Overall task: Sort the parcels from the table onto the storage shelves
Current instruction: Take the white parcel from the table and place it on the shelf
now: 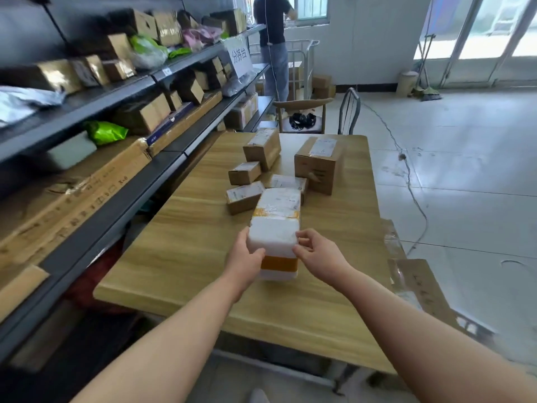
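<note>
Head view: I find left hand (247,258) and right hand (319,254) curled round opposite sides of the white parcel (277,216), presumably for a balanced lift.

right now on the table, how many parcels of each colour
white foam parcel: 1
brown cardboard boxes: 5
total: 6

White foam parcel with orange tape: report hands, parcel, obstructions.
Gripping near end: left hand, right hand. Over wooden table: white foam parcel, lift unclear. Close behind: brown cardboard boxes.
</note>
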A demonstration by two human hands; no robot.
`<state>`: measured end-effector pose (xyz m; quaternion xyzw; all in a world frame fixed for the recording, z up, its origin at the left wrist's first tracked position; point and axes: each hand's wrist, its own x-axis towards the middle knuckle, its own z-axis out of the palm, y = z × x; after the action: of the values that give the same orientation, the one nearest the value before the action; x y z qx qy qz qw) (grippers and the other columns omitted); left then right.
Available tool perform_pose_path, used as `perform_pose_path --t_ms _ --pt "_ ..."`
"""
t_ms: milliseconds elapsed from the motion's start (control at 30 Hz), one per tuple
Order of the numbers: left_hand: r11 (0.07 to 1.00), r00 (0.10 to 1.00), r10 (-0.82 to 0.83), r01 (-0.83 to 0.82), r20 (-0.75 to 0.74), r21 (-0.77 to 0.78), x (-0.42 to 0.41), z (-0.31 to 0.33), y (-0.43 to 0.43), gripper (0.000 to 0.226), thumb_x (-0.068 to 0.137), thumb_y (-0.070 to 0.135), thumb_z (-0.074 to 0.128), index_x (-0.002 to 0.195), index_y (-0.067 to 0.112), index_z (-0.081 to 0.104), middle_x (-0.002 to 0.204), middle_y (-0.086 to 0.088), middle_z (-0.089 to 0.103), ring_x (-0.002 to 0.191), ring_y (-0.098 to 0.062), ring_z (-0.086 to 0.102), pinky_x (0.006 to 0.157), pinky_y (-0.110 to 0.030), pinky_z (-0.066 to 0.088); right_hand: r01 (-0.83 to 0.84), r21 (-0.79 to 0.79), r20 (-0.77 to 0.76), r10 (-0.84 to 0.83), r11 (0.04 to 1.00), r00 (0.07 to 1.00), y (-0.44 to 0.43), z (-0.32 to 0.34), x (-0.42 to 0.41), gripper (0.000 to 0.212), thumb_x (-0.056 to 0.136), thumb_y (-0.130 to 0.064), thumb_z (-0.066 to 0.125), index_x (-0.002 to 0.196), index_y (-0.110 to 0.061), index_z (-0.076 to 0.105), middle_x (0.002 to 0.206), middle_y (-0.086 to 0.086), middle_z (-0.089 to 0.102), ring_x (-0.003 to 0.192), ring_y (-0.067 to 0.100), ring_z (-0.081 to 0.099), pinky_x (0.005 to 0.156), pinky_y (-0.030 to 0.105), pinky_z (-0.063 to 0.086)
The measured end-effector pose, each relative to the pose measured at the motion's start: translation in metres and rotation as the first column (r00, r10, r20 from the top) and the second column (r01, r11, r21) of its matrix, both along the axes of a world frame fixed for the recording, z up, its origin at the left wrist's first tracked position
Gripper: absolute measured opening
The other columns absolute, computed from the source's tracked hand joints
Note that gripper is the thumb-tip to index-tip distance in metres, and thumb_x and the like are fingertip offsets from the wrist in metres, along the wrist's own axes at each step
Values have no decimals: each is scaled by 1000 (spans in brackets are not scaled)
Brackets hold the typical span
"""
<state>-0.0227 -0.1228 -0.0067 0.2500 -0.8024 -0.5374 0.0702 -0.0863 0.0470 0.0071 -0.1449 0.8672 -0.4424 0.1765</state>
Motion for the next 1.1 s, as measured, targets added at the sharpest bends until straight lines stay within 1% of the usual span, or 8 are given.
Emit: perform_pose_path --t_ms 167,333,467,533,733,867,1000,1100 --pt "999 996 18 -21 88 35 39 -25 8 43 86 5 58 122 25 48 121 -2 61 111 -19 58 98 -38 48 -31 117 63 24 993 998 13 -28 37 33 91 -25 56 123 -19 56 121 0 64 113 15 59 95 34 47" --pt "999 978 16 -5 208 -53 48 -42 2 36 85 12 63 120 18 59 117 -3 63 105 -18 59 96 -36 49 -75 240 113 49 968 992 14 -49 50 29 90 -27 59 118 -20 59 117 -1 66 109 16 60 89 29 47" --pt "991 951 18 24 308 -132 41 -41 -10 21 85 19 61 105 22 58 109 -2 63 101 -22 59 90 -34 50 -63 290 80 42 955 996 5 -48 37 19 90 -32 59 107 -24 63 109 -4 68 95 13 60 76 26 44" --pt "986 935 18 42 355 -160 34 -39 -17 20 85 22 61 104 20 54 107 -3 61 101 -24 59 90 -36 50 -50 306 59 34 951 998 -3 -45 28 24 90 -31 58 112 -23 62 114 -3 66 101 16 61 80 28 47" --pt "994 939 -52 80 341 -71 -9 -33 -38 56 87 20 64 138 19 40 138 -5 50 123 -25 50 102 -42 44 -12 311 27 4 950 1000 -32 -40 2 59 90 -27 57 144 -20 35 142 7 47 127 26 46 96 33 39" --pt "964 893 -244 267 377 -9 -27 -34 -49 75 87 16 60 151 31 24 138 -4 53 116 -24 55 99 -40 48 9 269 54 -25 963 998 -53 -50 -5 70 92 -23 56 152 -19 20 155 4 30 140 21 30 108 30 28" --pt "932 842 -361 336 401 132 -32 -43 -55 83 95 13 53 153 42 1 136 -3 50 111 -27 57 92 -45 53 0 265 161 -44 964 986 -58 -65 -11 72 93 -22 54 153 -26 14 153 3 34 134 23 39 103 29 33" --pt "920 850 -387 330 358 210 -32 -48 -55 81 98 7 49 153 39 -3 146 -5 44 121 -27 52 100 -48 46 -6 251 244 -57 968 968 -53 -68 -17 75 93 -26 57 152 -36 11 143 5 47 121 26 52 94 30 41"
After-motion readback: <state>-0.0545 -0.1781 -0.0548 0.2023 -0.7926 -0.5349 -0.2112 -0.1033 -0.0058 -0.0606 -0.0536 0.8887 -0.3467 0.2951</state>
